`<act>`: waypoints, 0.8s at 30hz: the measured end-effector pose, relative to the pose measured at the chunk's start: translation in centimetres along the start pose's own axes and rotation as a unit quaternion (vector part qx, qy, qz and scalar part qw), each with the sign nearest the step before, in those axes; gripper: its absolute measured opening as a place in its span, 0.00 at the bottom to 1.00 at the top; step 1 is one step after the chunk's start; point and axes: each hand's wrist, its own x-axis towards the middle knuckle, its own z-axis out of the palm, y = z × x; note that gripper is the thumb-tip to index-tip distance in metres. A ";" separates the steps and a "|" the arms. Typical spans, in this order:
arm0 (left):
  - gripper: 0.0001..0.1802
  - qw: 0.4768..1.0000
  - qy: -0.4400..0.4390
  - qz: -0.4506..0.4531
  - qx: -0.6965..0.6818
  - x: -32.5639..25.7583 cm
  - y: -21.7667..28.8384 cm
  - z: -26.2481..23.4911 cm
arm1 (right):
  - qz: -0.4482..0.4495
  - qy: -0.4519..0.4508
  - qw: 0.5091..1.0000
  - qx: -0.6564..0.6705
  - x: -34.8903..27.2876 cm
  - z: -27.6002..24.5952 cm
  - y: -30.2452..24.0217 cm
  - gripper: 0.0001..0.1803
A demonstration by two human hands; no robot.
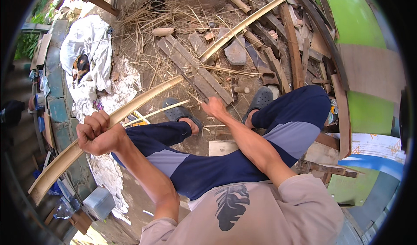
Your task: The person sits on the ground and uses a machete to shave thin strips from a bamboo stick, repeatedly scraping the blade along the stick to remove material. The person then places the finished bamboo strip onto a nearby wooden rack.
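The left hand is closed in a fist around a long, pale tan split bamboo slat, which runs from low at the person's left, across the left knee, up toward the middle of the ground. The right hand is closed on the handle of a dark, narrow blade whose edge appears to lie against the slat's far end, near a thin pale sliver peeling off beside it. The person sits with grey clog sandals on bare earth, among dry straw and weathered grey planks; another curved bamboo slat lies farther off. By my reading, the step in hand is shaving or splitting the slat lengthwise. The next stroke would call for a steady left grip and the blade kept shallow along the grain, away from the foot just below.
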 end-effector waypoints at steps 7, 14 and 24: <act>0.21 1.000 -0.009 0.006 0.026 -0.2 -0.1 0.4 | -0.101 0.018 0.993 0.059 -1.8 0.0 -3.7 0.19; 0.21 1.000 -0.007 0.004 0.007 -0.1 0.0 -0.3 | -0.078 -0.005 0.996 0.043 -1.6 -0.5 -4.2 0.21; 0.21 1.000 0.005 0.008 0.017 0.4 -0.2 -0.4 | -0.045 0.014 0.998 0.027 -0.7 0.4 -3.1 0.22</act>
